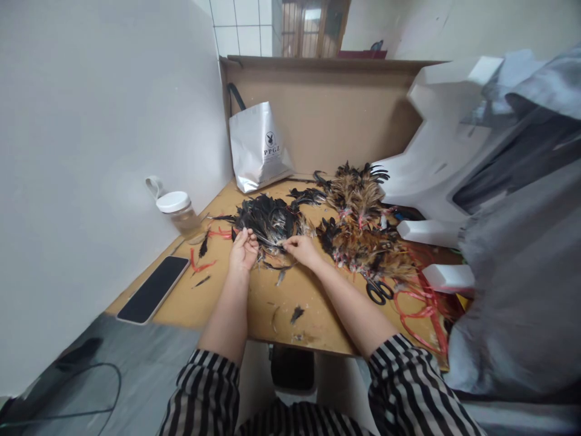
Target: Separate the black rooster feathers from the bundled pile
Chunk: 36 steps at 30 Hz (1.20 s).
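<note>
A pile of loose black feathers (267,218) lies on the wooden table in front of me. At its left front edge is my left hand (245,249), palm turned up and fingers curled inward; what they hold, if anything, is too small to make out. My right hand (300,249) pinches thumb and forefinger together at the pile's right front edge, on the pale end of a feather. To the right lie brown-and-black feather bundles (363,242), some with red ties at their bases. Black-handled scissors (379,292) rest in front of these bundles.
A phone (154,289) and a white-lidded jar (179,212) are at the left. A silver bag (258,148) stands behind the pile. Red plastic string (426,312) tangles at the right, near a white foam piece (436,145) and grey cloth (521,272).
</note>
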Motion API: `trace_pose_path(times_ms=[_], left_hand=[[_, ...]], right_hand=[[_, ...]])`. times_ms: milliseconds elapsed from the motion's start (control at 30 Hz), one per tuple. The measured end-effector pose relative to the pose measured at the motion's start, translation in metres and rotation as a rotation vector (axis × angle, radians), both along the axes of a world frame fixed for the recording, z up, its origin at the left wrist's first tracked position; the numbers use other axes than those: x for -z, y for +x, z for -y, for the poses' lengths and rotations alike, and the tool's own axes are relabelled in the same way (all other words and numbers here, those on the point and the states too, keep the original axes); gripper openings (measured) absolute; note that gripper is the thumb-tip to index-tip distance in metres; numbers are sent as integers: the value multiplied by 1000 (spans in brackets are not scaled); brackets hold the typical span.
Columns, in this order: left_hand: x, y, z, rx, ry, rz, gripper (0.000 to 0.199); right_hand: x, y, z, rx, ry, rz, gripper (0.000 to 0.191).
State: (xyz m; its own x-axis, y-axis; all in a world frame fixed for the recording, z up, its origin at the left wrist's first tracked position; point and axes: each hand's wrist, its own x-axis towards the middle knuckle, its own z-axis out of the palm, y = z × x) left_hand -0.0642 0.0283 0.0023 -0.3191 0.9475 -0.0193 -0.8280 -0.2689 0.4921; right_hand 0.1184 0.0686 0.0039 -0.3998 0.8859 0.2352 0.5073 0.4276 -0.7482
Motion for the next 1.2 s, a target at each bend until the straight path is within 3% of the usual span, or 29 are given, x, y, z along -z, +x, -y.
trace_pose_path(times_ms=[67,200,267,633,833,1067,1200], left_hand=[[0,0,0,-1,2,6,6],[2,1,-1,-7,-16,-60,9],[3,3,-2,4,-32,-128,11],[1,19,0,72,-127,-416,19],[1,24,2,104,-196,-442,21],[9,32,-1,120,-259,-657,22],[7,34,-1,106,-248,-653,22]], right_hand=[[-1,-4,2,23,-9,123,17],[-4,-7,-2,234,66,281,22],[-4,-8,-5,272,113,359,24],[-6,-17,0,179,275,684,29],[-14,-11,7,145,358,644,34],[-22,-12,21,75,388,612,31],[-19,-14,23,89,389,425,28]])
